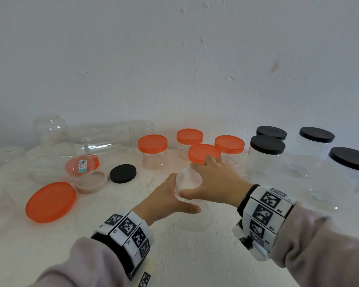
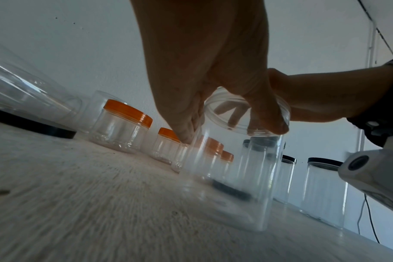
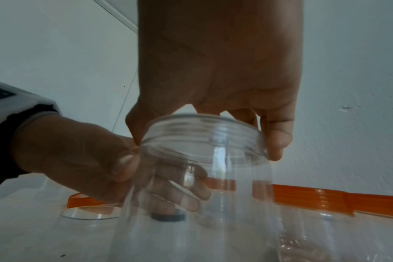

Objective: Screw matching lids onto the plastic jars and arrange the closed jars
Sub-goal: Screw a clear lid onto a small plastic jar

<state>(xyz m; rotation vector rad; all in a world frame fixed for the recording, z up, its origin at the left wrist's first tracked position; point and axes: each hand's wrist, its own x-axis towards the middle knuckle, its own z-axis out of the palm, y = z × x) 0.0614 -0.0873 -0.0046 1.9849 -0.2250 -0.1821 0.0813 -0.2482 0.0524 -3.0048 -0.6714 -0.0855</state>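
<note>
Head view: four orange-lidded jars (image 1: 152, 151), four black-lidded (image 1: 266, 156).

place: plain indoor data-recording setup, room type unclear | evidence: bare white plaster wall (image 1: 174, 59) beyond both hands; rough white tabletop (image 1: 184, 255) under them; marker-printed wristbands (image 1: 265, 206) with a wrist camera (image 2: 357, 163); cable (image 2: 368, 212) right of the hands

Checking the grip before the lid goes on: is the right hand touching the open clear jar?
Touching. In the right wrist view the right hand has its fingertips curled over the open clear jar's threaded rim, against the plastic.
</note>
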